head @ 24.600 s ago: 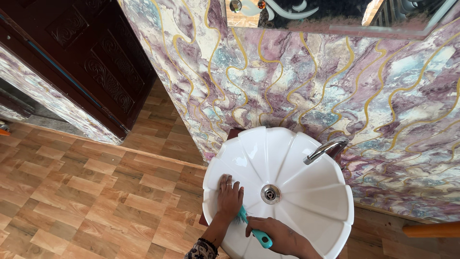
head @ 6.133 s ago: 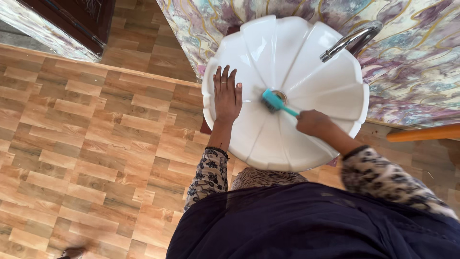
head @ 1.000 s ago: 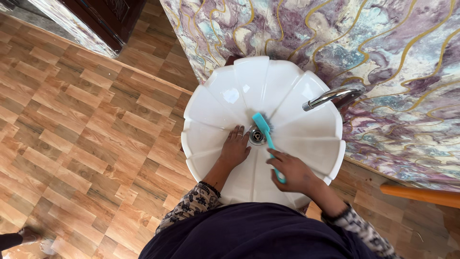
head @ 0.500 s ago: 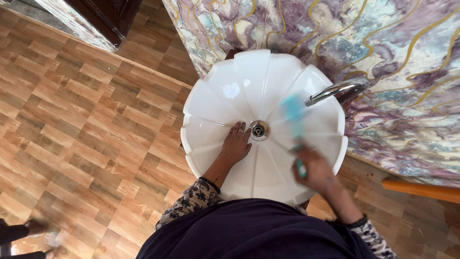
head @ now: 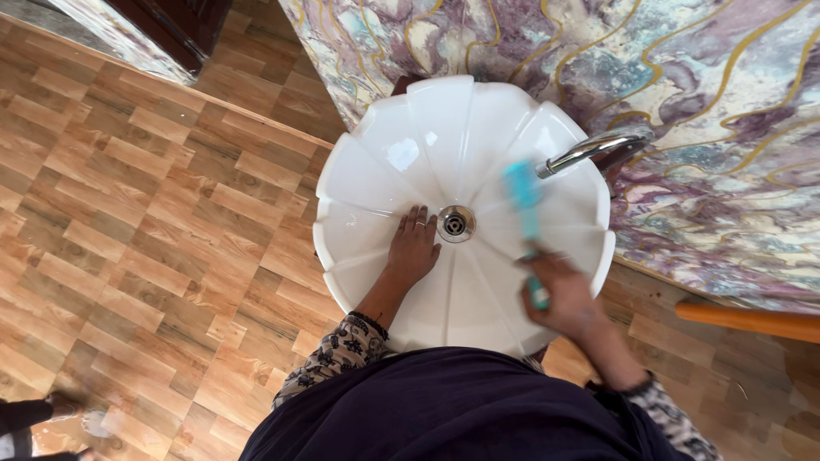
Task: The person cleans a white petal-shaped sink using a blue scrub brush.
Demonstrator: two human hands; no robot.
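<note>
Bright, even daylight with a glare spot on the white basin (head: 401, 154); the right hand (head: 559, 299) and brush (head: 523, 188) are motion-blurred.

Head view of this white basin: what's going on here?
A person leans over a white scalloped basin set against a marbled wall. The right hand grips a turquoise brush, its head on the basin's inner wall below the chrome tap. The left hand lies flat inside the basin beside the drain.

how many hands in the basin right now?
2. The left hand lies flat on the white basin, just left of the drain. The right hand grips a teal brush at the near right rim. None seem hidden.
</note>
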